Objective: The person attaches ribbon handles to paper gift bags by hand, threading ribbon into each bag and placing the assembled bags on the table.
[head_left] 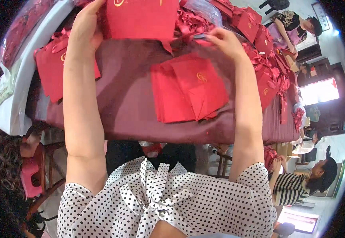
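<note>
A red paper gift bag (142,20) with a gold mark stands at the far middle of the table, cut off by the top of the view. My left hand (94,25) is at its left edge and holds it; most of those fingers are hidden. To the right of the bag, my right hand (224,43) has thumb and fingers pinched on a small greyish piece (199,36), too blurred to name. Red ribbon lies close to that pinch. Between my forearms, a stack of flat red bags (190,89) rests on the table.
The table has a dark maroon cloth (126,79). More red bags (52,67) lie left of my left forearm, and a heap of bags with ribbons (265,75) covers the right side. A white foam box (15,99) borders the left. Other people sit around the table.
</note>
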A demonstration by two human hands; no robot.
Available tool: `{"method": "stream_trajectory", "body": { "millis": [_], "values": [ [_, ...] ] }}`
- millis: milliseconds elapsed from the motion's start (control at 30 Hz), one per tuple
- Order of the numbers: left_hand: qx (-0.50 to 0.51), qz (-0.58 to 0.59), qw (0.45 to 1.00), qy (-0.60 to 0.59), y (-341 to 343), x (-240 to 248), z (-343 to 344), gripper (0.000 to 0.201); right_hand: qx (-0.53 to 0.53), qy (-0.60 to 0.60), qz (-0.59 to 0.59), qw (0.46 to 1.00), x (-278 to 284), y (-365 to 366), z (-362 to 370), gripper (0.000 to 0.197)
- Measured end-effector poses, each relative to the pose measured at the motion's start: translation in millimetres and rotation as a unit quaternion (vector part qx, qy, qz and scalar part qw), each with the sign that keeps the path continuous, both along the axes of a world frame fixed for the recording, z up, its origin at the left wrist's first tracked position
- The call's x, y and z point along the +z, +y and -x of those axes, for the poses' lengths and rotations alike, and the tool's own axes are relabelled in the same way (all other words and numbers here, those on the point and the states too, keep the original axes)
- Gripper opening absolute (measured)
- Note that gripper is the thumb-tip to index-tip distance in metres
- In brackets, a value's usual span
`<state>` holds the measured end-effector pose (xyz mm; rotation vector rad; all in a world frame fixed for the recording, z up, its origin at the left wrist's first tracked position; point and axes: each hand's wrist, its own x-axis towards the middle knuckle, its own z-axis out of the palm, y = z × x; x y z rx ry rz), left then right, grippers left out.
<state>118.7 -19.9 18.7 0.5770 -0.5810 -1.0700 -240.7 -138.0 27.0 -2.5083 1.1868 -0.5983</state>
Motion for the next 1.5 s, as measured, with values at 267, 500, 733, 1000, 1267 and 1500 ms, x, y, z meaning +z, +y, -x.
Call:
{"method": "stream_trajectory", "body": {
  "millis": [267,500,733,1000,1267,1500],
  "values": [
    [-0.12,0.025,0.803,-0.583,29,-1,103,0.027,-0.083,-0.189,-0.172,0.963,9,78,85,0.019],
    [-0.086,-0.011,0.725,-0.683,25,-26,119,0.024,-0.234,0.018,-0.005,0.972,4,135,97,0.015],
    [-0.005,0.059,0.686,-0.726,23,-32,126,0.025,-0.142,-0.014,0.131,0.981,-1,129,92,0.023],
    [0.034,0.063,0.681,-0.729,23,-35,127,0.026,-0.109,0.068,-0.023,0.991,-48,28,12,0.022],
    [0.014,0.062,0.738,-0.672,34,-17,129,0.022,-0.044,-0.245,-0.017,0.968,12,87,21,0.014],
    [0.019,0.074,0.729,-0.68,33,-16,128,0.018,0.031,-0.168,0.033,0.985,12,137,-32,0.014]
  ]
}}
